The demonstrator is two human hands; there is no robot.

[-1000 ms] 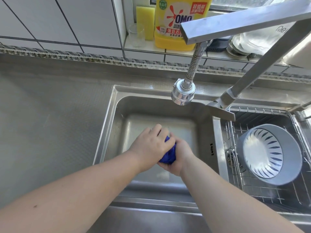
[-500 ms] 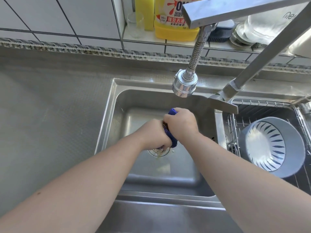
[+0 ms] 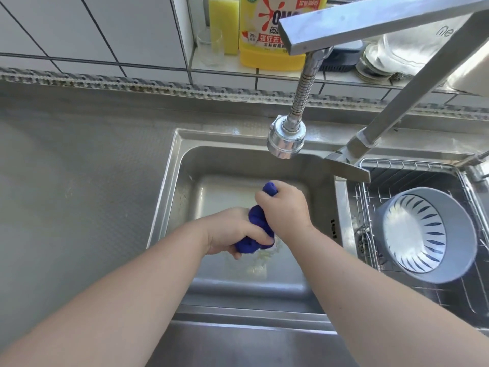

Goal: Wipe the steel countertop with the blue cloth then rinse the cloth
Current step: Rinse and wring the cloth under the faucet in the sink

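Note:
The blue cloth point(image 3: 258, 223) is twisted into a thick roll over the steel sink basin point(image 3: 182, 165). My left hand point(image 3: 232, 231) grips its lower end. Around its upper end my right hand point(image 3: 284, 206) is curled, and a blue tip pokes out above the fist. Water drips from the cloth onto the basin floor near the drain. The tap's spray head point(image 3: 285, 140) hangs above and behind both hands; no stream shows from it. The steel countertop point(image 3: 79, 186) stretches to the left of the sink.
A wire rack point(image 3: 397, 165) in the right basin holds a grey colander point(image 3: 426, 234). On the tiled ledge behind stand a yellow detergent bottle point(image 3: 270, 30), a yellow sponge point(image 3: 223, 22), a glass point(image 3: 210, 46) and stacked lids. The tap arm point(image 3: 370, 19) crosses overhead.
Both hands have twisted against each other on the cloth: the right hand went over the top, the left dropped lower, more of the cloth shows between them, and water now drips.

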